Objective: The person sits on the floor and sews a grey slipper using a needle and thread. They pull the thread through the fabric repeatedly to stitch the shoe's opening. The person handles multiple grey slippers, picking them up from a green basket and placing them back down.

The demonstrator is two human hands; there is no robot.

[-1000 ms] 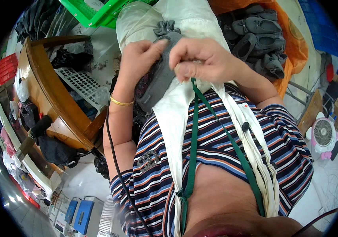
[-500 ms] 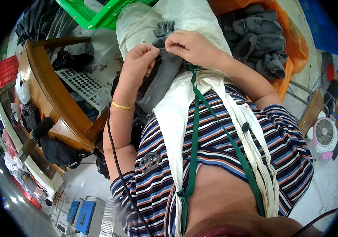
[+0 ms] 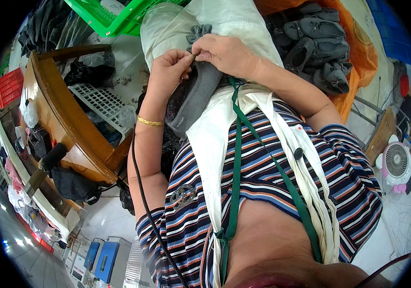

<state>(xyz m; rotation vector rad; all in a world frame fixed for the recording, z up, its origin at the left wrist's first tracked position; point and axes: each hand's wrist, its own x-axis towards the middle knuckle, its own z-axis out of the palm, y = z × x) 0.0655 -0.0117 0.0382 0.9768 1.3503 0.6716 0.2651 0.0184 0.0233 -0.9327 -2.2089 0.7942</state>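
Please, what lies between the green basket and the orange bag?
White cloth over the person's legs lies between green basket and orange bag, in head view.

Bright, fairly even indoor light; its direction hard to tell. White apron (image 3: 209, 144) nearly washed out in places; heaped dark shoes (image 3: 318, 48) sink into shadow, detail thin. Sheen on wooden furniture (image 3: 54, 115); hard white glare spots on floor (image 3: 27, 261), lower left. Strong fisheye bend, black corners, soft rim. Left hand (image 3: 168, 72) and right hand (image 3: 230, 56) reasonably sharp; anything between the fingertips too small to resolve.
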